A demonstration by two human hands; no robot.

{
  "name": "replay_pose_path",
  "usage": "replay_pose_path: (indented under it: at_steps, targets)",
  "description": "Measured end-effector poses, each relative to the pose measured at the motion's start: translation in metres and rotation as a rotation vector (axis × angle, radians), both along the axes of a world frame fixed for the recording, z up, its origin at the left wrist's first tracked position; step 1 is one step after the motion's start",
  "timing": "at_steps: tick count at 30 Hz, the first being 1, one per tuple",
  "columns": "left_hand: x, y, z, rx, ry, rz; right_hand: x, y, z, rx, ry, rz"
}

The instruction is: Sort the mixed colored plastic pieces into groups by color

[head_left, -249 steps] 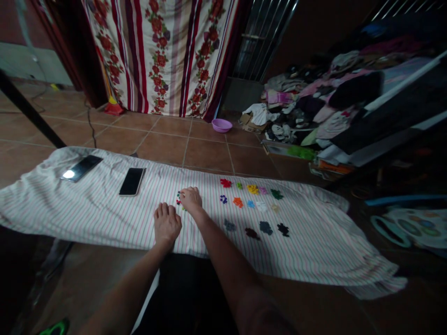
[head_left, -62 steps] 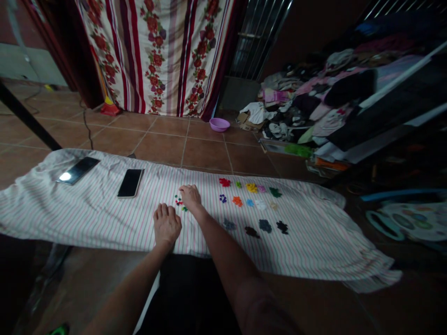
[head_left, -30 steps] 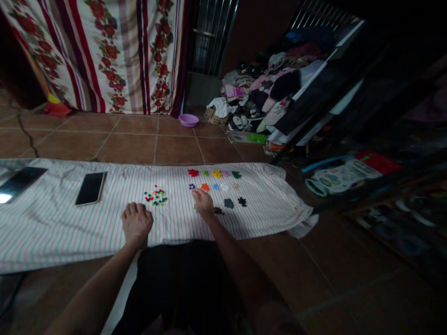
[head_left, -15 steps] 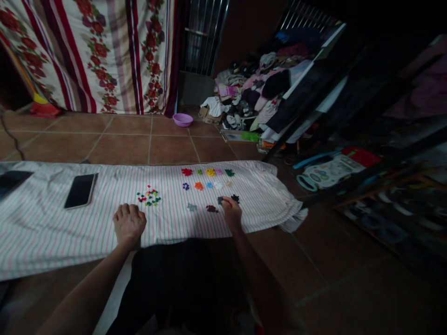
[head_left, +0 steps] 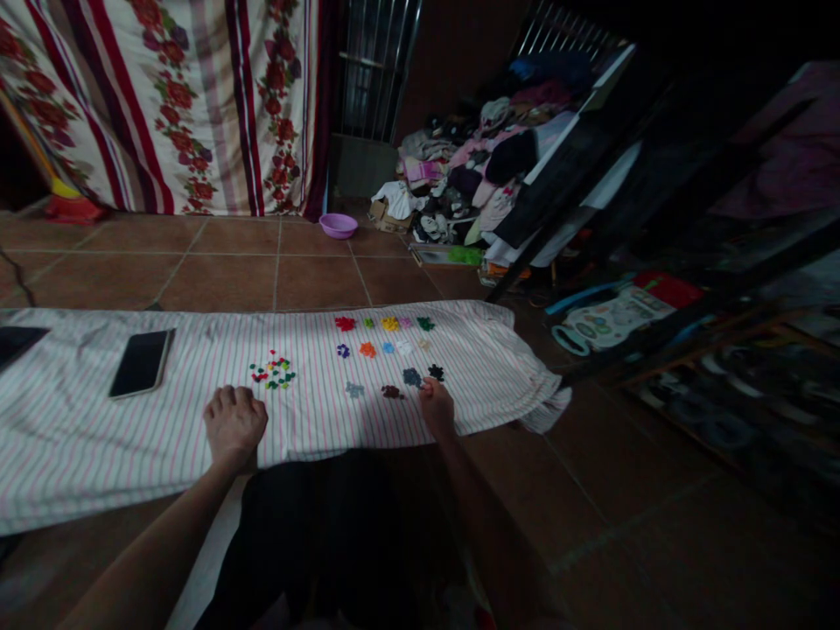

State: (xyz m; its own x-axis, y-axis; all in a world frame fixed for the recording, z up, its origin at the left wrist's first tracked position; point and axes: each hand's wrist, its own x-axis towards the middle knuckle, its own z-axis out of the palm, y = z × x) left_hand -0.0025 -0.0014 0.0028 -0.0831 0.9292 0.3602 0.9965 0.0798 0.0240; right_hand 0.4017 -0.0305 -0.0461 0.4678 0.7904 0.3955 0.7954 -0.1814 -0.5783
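My left hand [head_left: 234,423] lies knuckles up on the striped cloth [head_left: 184,455], its fingers curled under and its palm hidden. Just beyond it is a loose scatter of mixed red, green and yellow small pieces [head_left: 274,371]. My right hand [head_left: 437,408] is closed in a pinch at the right edge of a dark grey pile [head_left: 411,377]; whatever its fingertips hold is too small to make out. A black pile [head_left: 436,373] sits just beyond that hand. To its left are a brown pile [head_left: 392,392] and a light grey pile [head_left: 354,389].
Farther back lie single-colour piles, among them red [head_left: 345,324], yellow [head_left: 390,324], dark green [head_left: 426,324] and orange [head_left: 367,350]. A phone [head_left: 141,362] rests on the left of the cloth. A purple basin [head_left: 339,227] and heaped clothes [head_left: 472,175] are on the tiled floor beyond.
My right hand has shifted slightly right relative to the dark grey pile, which now shows more fully. My left hand stays in place; the whole view has drifted a little.
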Motion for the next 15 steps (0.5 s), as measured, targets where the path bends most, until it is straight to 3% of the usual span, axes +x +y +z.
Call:
replay_pose_path:
  at_steps: [15]
  targets:
    - [0.0014,-0.0002,0.0007,-0.031,-0.025,0.006,-0.0060,-0.0077,-0.0046,0.136,-0.010,0.053]
